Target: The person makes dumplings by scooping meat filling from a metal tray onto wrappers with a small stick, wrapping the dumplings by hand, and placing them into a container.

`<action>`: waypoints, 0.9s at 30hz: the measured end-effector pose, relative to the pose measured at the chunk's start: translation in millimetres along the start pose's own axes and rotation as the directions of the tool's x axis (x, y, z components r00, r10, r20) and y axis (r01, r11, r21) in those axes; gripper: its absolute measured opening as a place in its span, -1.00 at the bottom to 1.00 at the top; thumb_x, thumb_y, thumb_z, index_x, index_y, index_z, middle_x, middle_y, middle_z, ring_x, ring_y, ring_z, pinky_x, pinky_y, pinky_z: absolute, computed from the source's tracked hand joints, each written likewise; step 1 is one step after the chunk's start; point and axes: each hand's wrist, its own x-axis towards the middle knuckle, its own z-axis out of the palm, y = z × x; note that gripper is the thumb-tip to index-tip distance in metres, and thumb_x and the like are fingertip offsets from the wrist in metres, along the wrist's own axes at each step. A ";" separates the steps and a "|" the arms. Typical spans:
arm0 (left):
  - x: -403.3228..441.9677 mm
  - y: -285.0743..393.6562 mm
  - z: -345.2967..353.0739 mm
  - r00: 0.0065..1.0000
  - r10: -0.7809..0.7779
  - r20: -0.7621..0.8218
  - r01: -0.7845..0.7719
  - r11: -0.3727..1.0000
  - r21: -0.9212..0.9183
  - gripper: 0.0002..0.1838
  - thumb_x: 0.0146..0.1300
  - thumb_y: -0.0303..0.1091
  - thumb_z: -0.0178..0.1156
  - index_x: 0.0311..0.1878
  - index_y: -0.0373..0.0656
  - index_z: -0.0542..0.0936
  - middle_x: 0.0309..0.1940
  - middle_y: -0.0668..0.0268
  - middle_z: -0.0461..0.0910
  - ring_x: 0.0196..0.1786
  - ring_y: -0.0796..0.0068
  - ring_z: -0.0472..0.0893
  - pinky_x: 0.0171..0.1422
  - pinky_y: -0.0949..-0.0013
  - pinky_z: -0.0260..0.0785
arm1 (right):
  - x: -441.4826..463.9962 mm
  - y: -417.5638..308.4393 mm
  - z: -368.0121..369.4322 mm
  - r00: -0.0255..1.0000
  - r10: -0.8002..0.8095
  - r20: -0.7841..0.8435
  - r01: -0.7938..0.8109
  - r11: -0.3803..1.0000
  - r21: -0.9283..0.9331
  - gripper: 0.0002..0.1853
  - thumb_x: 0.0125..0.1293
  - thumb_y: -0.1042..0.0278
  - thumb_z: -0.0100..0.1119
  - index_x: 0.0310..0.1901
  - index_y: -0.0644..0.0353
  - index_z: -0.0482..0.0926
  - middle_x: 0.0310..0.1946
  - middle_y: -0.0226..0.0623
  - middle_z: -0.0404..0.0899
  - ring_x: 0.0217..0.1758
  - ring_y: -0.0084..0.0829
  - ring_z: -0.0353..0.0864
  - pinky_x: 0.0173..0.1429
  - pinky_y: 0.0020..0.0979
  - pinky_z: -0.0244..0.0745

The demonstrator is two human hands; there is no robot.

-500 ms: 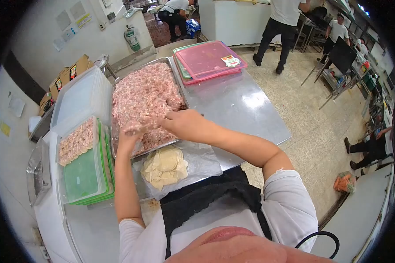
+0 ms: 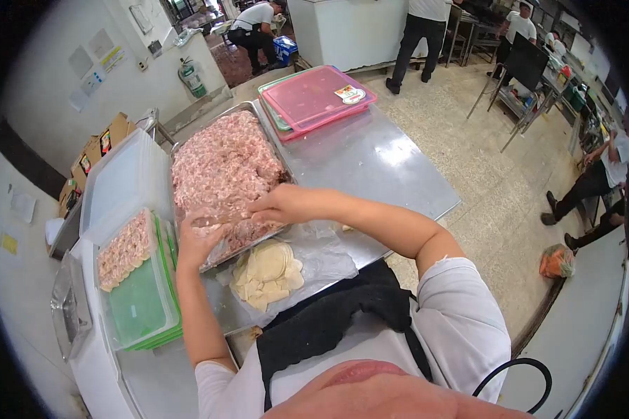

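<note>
A deep metal tray [image 2: 247, 107] of ground meat [image 2: 223, 157] lies on the steel table. Over its near edge is my left hand [image 2: 201, 236], its fingers curled around something I cannot make out among the meat. My right hand [image 2: 276, 204] is beside it, fingers pinched together, with what they hold too small to tell. Round dough wrappers [image 2: 267, 269] are piled on a plastic sheet [image 2: 321, 255] near my body. Left of my left arm, a green-based plastic tray [image 2: 143, 300] holds rows of meat-topped pieces [image 2: 124, 253].
Stacked clear containers [image 2: 129, 171] stand left of the meat tray. Pink and green lids [image 2: 318, 101] lie behind it on the steel table [image 2: 370, 164]. An empty metal tray [image 2: 70, 307] is at the far left. Several people stand farther off.
The view has shifted slightly. My right hand has moved a little down and is now lower beside my left hand, which stays over the tray's near edge.
</note>
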 end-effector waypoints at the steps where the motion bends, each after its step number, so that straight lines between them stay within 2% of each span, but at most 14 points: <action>1: 3.4 5.5 0.0 1.000 -0.004 0.022 0.003 1.000 0.028 -0.51 0.00 -0.31 0.45 -0.02 -0.26 0.50 -0.19 0.27 0.59 -0.18 0.44 0.56 -0.05 0.38 0.43 | 4.1 8.4 -9.3 0.999 -0.017 0.038 0.020 0.997 -0.078 -0.72 0.36 0.14 0.06 0.02 0.01 0.59 -0.35 -0.04 0.63 -0.30 -0.02 0.63 -0.22 -0.10 0.52; 2: 5.1 8.6 0.2 0.999 -0.010 0.045 0.008 0.998 0.058 -0.63 0.00 -0.35 0.45 -0.15 -0.27 0.55 -0.30 0.30 0.61 -0.26 0.44 0.55 -0.13 0.36 0.44 | 5.5 14.0 -13.3 0.999 -0.018 0.037 0.021 0.997 -0.079 -0.72 0.36 0.14 0.06 0.02 0.01 0.59 -0.35 -0.04 0.63 -0.30 -0.02 0.63 -0.22 -0.10 0.52; 4: 3.3 4.0 5.7 0.988 -0.154 -0.024 0.149 0.979 -0.136 -0.64 0.02 -0.33 0.44 -0.16 -0.26 0.55 -0.36 0.33 0.60 -0.33 0.48 0.54 -0.21 0.40 0.42 | 12.6 -4.7 -29.1 0.985 0.169 -0.022 -0.155 0.840 -0.520 -0.72 0.34 0.15 0.08 0.00 0.03 0.59 -0.27 -0.13 0.64 -0.27 -0.12 0.66 -0.23 -0.10 0.54; 5: 2.0 0.2 9.9 0.950 -0.305 -0.064 0.268 0.904 -0.333 -0.66 0.03 -0.32 0.43 -0.18 -0.25 0.56 -0.41 0.35 0.59 -0.39 0.52 0.53 -0.28 0.44 0.40 | 10.8 -10.3 -22.7 0.995 0.022 -0.097 -0.071 0.839 -0.540 -0.76 0.33 0.15 0.04 -0.06 -0.01 0.58 -0.35 -0.17 0.61 -0.31 -0.14 0.66 -0.30 -0.07 0.53; 8: 3.7 -26.2 9.7 0.949 -0.314 0.027 0.307 0.904 -0.298 -0.72 0.11 -0.31 0.37 -0.18 -0.24 0.56 -0.42 0.38 0.56 -0.42 0.61 0.50 -0.34 0.51 0.36 | 9.2 -5.8 3.6 0.999 -0.007 -0.045 -0.018 0.845 -0.534 -0.74 0.26 0.27 0.04 -0.04 0.05 0.58 -0.39 -0.10 0.64 -0.28 -0.11 0.68 -0.27 -0.07 0.56; 10: -0.2 -5.0 10.2 0.963 -0.271 0.012 0.271 0.961 -0.063 -0.73 0.14 -0.35 0.33 -0.13 -0.22 0.56 -0.36 0.39 0.57 -0.38 0.60 0.52 -0.37 0.50 0.36 | 4.2 36.2 11.7 0.996 0.088 -0.024 -0.089 0.880 -0.467 -0.74 0.22 0.28 0.05 -0.09 0.08 0.61 -0.38 -0.11 0.66 -0.27 -0.11 0.69 -0.30 -0.05 0.55; 12: -8.2 -0.3 9.0 0.976 -0.216 0.036 0.215 0.919 -0.329 -0.66 0.12 -0.36 0.33 -0.05 -0.23 0.54 -0.27 0.35 0.61 -0.29 0.58 0.56 -0.29 0.46 0.41 | -0.3 52.3 -2.3 0.963 0.263 0.060 -0.175 0.777 -0.605 -0.76 0.21 0.26 0.05 -0.16 0.09 0.65 -0.38 -0.05 0.66 -0.26 -0.11 0.70 -0.26 -0.05 0.56; 14: -10.2 38.6 -2.5 0.968 -0.239 0.073 0.249 0.902 -0.354 -0.62 0.09 -0.36 0.34 -0.02 -0.22 0.53 -0.22 0.34 0.61 -0.24 0.55 0.56 -0.22 0.44 0.41 | -2.7 26.9 -26.1 0.942 0.327 0.075 -0.213 0.755 -0.621 -0.75 0.27 0.20 0.03 -0.21 0.08 0.67 -0.37 -0.07 0.66 -0.27 -0.10 0.69 -0.22 -0.08 0.55; 16: -8.9 48.5 -0.4 0.960 -0.261 0.104 0.281 0.878 -0.387 -0.58 0.05 -0.37 0.36 0.01 -0.21 0.52 -0.18 0.33 0.62 -0.20 0.52 0.57 -0.16 0.43 0.42 | -8.1 2.2 -50.3 0.965 0.250 -0.083 -0.261 0.868 -0.422 -0.74 0.34 0.14 0.03 -0.18 0.07 0.66 -0.36 -0.08 0.66 -0.29 -0.04 0.66 -0.19 -0.10 0.52; 18: -4.8 35.7 6.1 0.984 0.048 -0.171 -0.069 0.991 -0.117 -0.57 -0.01 -0.39 0.36 -0.01 -0.19 0.54 -0.17 0.31 0.62 -0.17 0.48 0.57 -0.02 0.37 0.41 | -9.9 -6.4 -52.4 0.985 0.169 -0.044 -0.174 0.952 -0.251 -0.74 0.36 0.14 0.03 -0.10 0.06 0.62 -0.33 -0.07 0.65 -0.27 -0.03 0.64 -0.17 -0.10 0.51; 19: -1.7 25.8 6.6 0.984 0.046 -0.170 -0.067 0.990 -0.122 -0.57 -0.01 -0.39 0.36 -0.01 -0.19 0.54 -0.17 0.31 0.62 -0.17 0.48 0.57 -0.02 0.37 0.41 | -10.9 -10.2 -48.1 0.997 0.077 -0.021 -0.079 0.995 -0.057 -0.73 0.38 0.13 0.04 -0.02 0.05 0.59 -0.30 -0.07 0.63 -0.25 -0.03 0.63 -0.15 -0.10 0.50; 22: 4.3 19.7 5.2 0.992 0.066 0.104 -0.065 0.998 -0.012 -0.57 -0.07 -0.41 0.39 -0.05 -0.20 0.57 -0.16 0.28 0.62 -0.17 0.43 0.58 0.05 0.31 0.39 | -14.5 -5.6 -9.5 0.992 0.034 0.123 -0.037 0.999 0.027 -0.69 0.39 0.11 0.04 0.05 0.01 0.57 -0.27 -0.06 0.64 -0.28 0.00 0.61 -0.17 -0.12 0.49; 25: -1.1 26.1 10.3 0.996 0.056 0.077 -0.065 0.991 0.116 -0.62 -0.09 -0.41 0.42 -0.15 -0.24 0.58 -0.19 0.27 0.63 -0.17 0.43 0.57 0.04 0.32 0.39 | -11.2 -8.3 -31.5 0.994 0.055 0.100 -0.020 0.947 -0.322 -0.70 0.35 0.10 0.07 0.02 -0.01 0.59 -0.31 -0.08 0.62 -0.32 -0.03 0.63 -0.29 -0.10 0.52; 27: -3.4 10.2 14.0 0.980 -0.198 0.015 0.198 0.974 -0.111 -0.66 -0.07 -0.39 0.43 -0.21 -0.24 0.56 -0.24 0.31 0.60 -0.20 0.47 0.56 -0.07 0.37 0.41 | -7.6 -23.7 -30.7 0.999 -0.017 -0.042 -0.011 0.807 -0.590 -0.71 0.31 0.09 0.08 0.00 -0.07 0.58 -0.34 -0.14 0.60 -0.34 -0.07 0.66 -0.37 -0.08 0.53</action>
